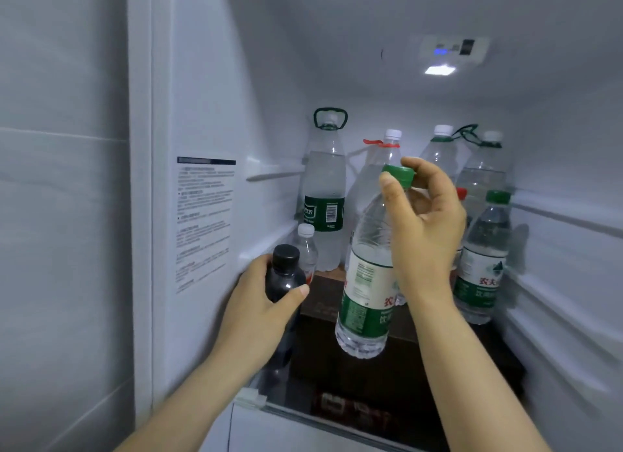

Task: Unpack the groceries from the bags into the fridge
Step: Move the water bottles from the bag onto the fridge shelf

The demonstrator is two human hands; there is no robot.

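Reaching into an open fridge (209,97), two bare arms each bring a bottle over a dark glass shelf (364,380).

The left hand (263,303) is wrapped around a small dark bottle (285,278) with a black cap, fingers curled behind it and the thumb across its front. This bottle stands upright near the fridge's left wall, at the front left of the shelf. Its lower part is blurred, so it is unclear whether it touches the shelf.

The right hand (428,229) pinches the green cap (401,175) of a clear water bottle (367,283) with a green and white label. The bottle hangs tilted from the fingertips, its base swung toward the lower left, above the middle of the shelf.

Other bottles already stand on the shelf. At the back left is a tall water bottle (325,195) with a green carry handle and a green label, and a small clear bottle (307,249) with a white cap stands just in front of it. Behind the held bottle is a tall bottle (381,158) with a red ring at its neck. At the back right stand two more tall clear bottles (482,178), and in front of them a green-capped bottle (485,259) with the same green label as the held one.

A printed sticker (204,222) is on the left wall, and a small light (440,69) glows on the ceiling of the fridge.
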